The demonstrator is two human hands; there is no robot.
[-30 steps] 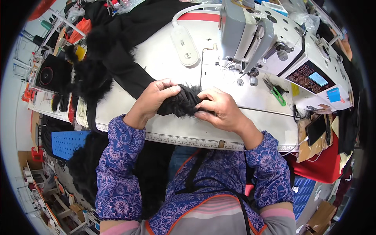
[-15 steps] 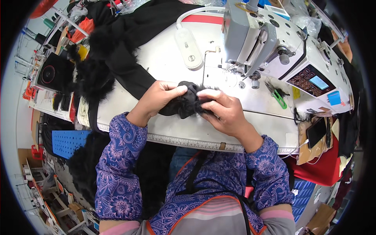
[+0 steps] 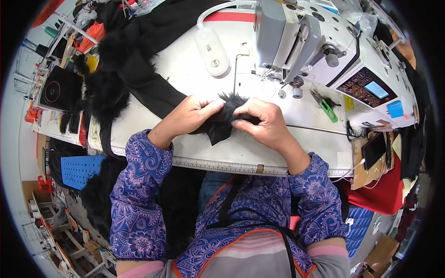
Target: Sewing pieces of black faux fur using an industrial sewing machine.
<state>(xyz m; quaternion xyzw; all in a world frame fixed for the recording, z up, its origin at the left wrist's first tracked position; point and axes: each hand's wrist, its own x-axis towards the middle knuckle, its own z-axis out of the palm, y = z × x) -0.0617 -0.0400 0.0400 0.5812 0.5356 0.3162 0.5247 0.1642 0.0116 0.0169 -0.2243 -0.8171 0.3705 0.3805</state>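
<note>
Between my hands, over the front of the white sewing table, is the bunched end of a black fur-trimmed fabric piece [image 3: 219,131]. My left hand [image 3: 197,113] pinches its left side between thumb and fingers. From the right, my right hand [image 3: 263,121] grips the furry edge, its fingers curled in. A smooth black strip of the same cloth [image 3: 155,88] runs from my left hand to the upper left, where it joins a heap of black fur [image 3: 109,90]. The sewing machine [image 3: 289,41] stands just beyond my right hand; its needle area holds no cloth.
Green-handled thread snips [image 3: 328,111] lie right of the needle plate. A white lamp [image 3: 212,53] rests on the table [image 3: 185,74]. A ruler tape [image 3: 218,166] edges the front. At the right is a phone [image 3: 374,152]; at the left, a speaker [image 3: 58,90] and a blue perforated panel [image 3: 82,170].
The bunched end has been turned between my fingers: fur now stands up on top and a smooth corner points down. My right hand's fingers have drawn in closer. The view has shifted slightly.
</note>
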